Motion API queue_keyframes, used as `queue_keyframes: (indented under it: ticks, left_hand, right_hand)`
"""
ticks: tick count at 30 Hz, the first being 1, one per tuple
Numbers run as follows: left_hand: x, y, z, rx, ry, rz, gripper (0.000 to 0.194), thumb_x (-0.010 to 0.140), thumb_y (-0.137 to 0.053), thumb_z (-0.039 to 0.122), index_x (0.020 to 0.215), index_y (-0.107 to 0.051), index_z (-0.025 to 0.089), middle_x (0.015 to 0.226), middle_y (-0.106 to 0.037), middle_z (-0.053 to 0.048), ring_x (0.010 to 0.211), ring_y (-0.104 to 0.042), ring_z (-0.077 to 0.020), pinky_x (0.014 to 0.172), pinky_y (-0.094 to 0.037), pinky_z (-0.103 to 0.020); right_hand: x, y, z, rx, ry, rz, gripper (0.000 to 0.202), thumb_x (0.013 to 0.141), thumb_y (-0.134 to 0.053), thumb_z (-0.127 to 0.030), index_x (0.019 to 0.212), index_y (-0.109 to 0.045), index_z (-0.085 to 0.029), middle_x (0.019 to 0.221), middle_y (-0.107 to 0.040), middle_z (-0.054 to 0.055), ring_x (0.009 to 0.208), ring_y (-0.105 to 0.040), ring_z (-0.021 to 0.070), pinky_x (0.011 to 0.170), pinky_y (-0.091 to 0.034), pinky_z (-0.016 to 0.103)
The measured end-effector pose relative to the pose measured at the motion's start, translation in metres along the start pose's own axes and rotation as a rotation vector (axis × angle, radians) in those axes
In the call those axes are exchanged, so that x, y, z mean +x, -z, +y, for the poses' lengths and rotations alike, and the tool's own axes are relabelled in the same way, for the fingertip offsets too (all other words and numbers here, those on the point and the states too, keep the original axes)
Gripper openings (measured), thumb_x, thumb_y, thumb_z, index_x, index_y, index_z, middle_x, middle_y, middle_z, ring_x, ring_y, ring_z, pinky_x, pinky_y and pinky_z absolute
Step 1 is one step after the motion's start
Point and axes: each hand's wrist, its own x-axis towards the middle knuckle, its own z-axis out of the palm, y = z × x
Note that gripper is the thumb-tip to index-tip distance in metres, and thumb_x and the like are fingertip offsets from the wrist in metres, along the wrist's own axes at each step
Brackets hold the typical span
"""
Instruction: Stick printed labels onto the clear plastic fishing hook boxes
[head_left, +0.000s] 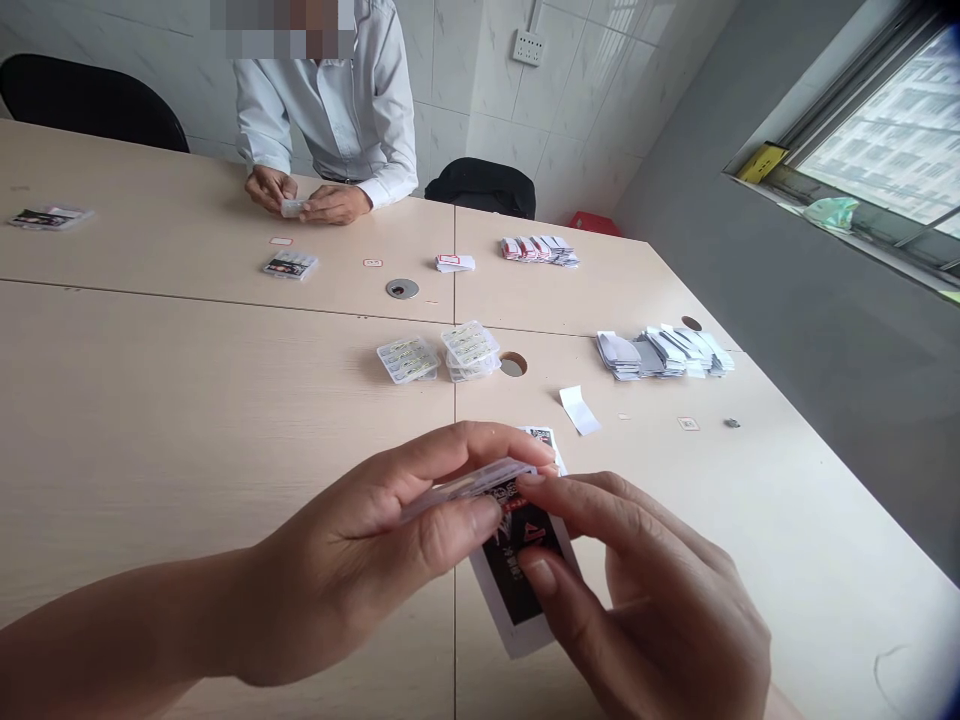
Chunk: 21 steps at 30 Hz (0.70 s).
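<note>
Both my hands are raised over the table in front of me. My left hand [352,545] is closed around a thin clear plastic case [466,486], seen nearly edge-on. Its thumb also presses on a black printed card [517,590] with a white border, red and white print. My right hand [667,600] pinches that card between thumb and fingers at its right side. The card tilts downward and overlaps the case; whether part of it sits inside cannot be seen. Behind my fingertips, another printed card [541,436] shows partly, mostly hidden.
Stacked clear cases [471,345] lie ahead by a round table hole [514,364]. Folded white papers [664,352] are piled at right, with a loose white slip [580,410] nearer. Across the table [187,400], a person in a white shirt [337,120] holds a small case.
</note>
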Motion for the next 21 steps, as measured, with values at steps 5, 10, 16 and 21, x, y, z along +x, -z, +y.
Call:
queue_keyframes:
  ticks: [5,10,16,21]
  left_hand:
    - [0.001,0.0,0.002,-0.072,0.027,-0.024,0.029,0.102,-0.055,0.021,0.124,-0.068,0.036,0.123,-0.072,0.001,0.113,-0.066,-0.0177,0.1,-0.052,-0.027]
    - [0.001,0.002,-0.002,-0.2,0.106,-0.013,0.029,0.098,-0.062,0.024,0.124,-0.07,0.035,0.116,-0.073,0.0,0.104,-0.066,-0.0156,0.088,-0.052,-0.023]
    - [-0.003,0.007,-0.005,-0.244,0.129,-0.039,0.03,0.097,-0.062,0.026,0.125,-0.07,0.034,0.117,-0.072,0.001,0.104,-0.062,-0.015,0.089,-0.049,-0.022]
    - [-0.002,0.01,-0.006,-0.269,0.081,-0.037,0.033,0.099,-0.057,0.027,0.13,-0.065,0.033,0.12,-0.069,-0.001,0.106,-0.06,-0.0174,0.09,-0.048,-0.026]
  right_hand:
    - [-0.002,0.003,-0.001,0.008,-0.022,0.022,0.05,0.091,-0.073,-0.024,0.139,-0.058,-0.026,0.11,-0.077,0.006,0.102,-0.074,0.0254,0.088,-0.066,0.037]
    - [-0.007,0.007,-0.007,-0.006,-0.02,0.093,0.048,0.094,-0.07,-0.035,0.14,-0.058,-0.03,0.117,-0.076,0.007,0.091,-0.077,0.0232,0.067,-0.069,0.026]
    - [-0.011,0.003,-0.011,-0.036,-0.084,0.183,0.043,0.093,-0.068,-0.046,0.133,-0.064,-0.033,0.117,-0.075,0.004,0.089,-0.077,0.0197,0.049,-0.063,0.013]
    - [-0.008,0.008,-0.008,-0.058,-0.062,0.134,0.034,0.099,-0.062,-0.031,0.133,-0.064,-0.028,0.118,-0.076,0.001,0.103,-0.074,0.0171,0.094,-0.062,0.019]
